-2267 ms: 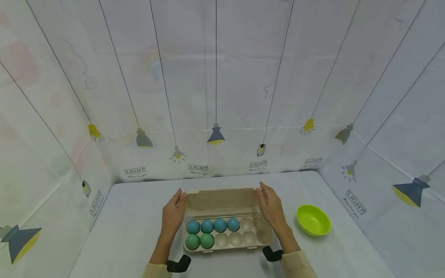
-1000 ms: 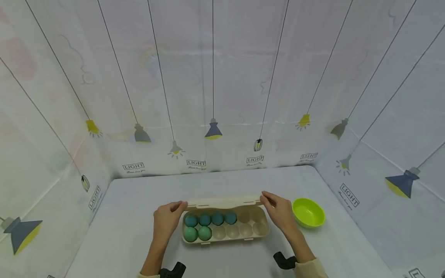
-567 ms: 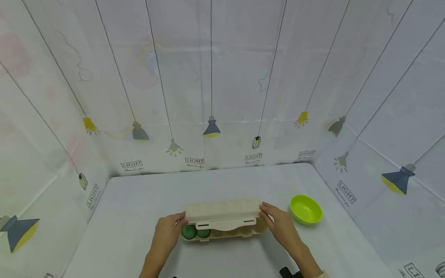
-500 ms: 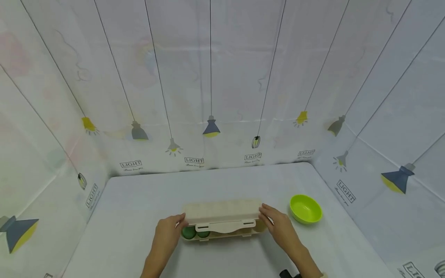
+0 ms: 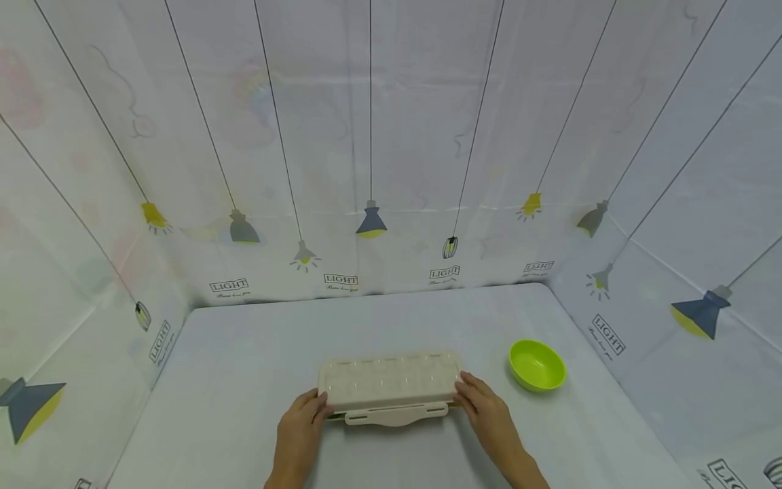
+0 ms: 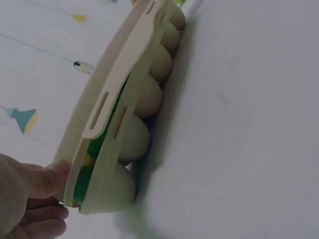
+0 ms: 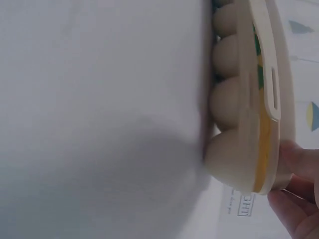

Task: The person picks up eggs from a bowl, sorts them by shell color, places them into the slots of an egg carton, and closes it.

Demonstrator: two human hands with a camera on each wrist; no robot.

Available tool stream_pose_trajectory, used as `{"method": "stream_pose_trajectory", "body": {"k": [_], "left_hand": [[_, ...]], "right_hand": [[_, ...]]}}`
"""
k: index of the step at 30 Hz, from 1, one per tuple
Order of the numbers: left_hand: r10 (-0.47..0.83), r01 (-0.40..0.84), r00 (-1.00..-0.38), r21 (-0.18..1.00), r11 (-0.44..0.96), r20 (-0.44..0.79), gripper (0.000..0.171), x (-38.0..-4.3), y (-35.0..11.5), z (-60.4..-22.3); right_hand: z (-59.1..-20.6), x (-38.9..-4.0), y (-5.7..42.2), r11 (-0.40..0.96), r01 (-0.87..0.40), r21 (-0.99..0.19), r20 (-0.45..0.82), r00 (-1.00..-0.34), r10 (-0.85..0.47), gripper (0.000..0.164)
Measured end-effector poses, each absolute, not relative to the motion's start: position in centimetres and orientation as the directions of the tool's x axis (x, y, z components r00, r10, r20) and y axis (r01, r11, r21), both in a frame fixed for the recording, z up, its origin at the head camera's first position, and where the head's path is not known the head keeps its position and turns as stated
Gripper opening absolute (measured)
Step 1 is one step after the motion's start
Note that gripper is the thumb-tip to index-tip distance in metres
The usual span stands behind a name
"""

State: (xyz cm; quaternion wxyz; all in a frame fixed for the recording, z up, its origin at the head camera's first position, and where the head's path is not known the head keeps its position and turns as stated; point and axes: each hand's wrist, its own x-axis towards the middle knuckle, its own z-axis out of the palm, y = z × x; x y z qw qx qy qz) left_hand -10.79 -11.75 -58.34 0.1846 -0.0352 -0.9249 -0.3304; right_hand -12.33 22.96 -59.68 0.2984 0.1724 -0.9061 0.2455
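A cream plastic egg carton [image 5: 391, 382] lies on the white table, its lid lowered almost onto the tray. My left hand [image 5: 298, 435] pinches the lid's left end, thumb on the front corner. At the opposite end my right hand [image 5: 493, 424] grips the lid the same way. The wrist views show a narrow gap between lid and tray, with the slotted front flap [image 6: 119, 74] hanging loose outside the tray. Through that gap a green egg [image 6: 83, 183] shows at the left end. The other eggs are hidden under the lid.
A lime-green bowl [image 5: 537, 367] stands to the right of the carton, beyond my right hand. White cloth covers the table [image 5: 256, 353]. Behind it and at both sides hang white curtains [image 5: 415, 136] printed with lamps.
The lid stood upright, then both hands swung it forward and down over the tray. The blue and green eggs went out of the head view as the lid came down.
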Motion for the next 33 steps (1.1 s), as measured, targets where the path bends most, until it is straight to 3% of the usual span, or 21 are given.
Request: {"method": "stream_pose_trajectory", "body": {"k": [13,25,33], "left_hand": [[-0.060,0.319,-0.817,0.536,0.781,0.573,0.030,-10.7,-11.3,-60.9],[-0.146,0.276,-0.803,0.578,0.768,0.578,0.035,-10.8,-11.5,-62.2],[-0.170,0.292,-0.777,0.586,0.756,0.606,0.048,-10.4,-10.7,-62.2]], "right_hand": [[-61.3,-12.1,22.8,0.840,-0.443,-0.314,0.656,-0.741,-0.146,0.030],[-62.5,-12.0,22.6,0.831,-0.464,-0.307,0.693,-0.708,-0.140,0.036],[-62.5,-11.6,21.8,0.880,-0.416,-0.228,0.669,-0.724,-0.169,0.070]]}}
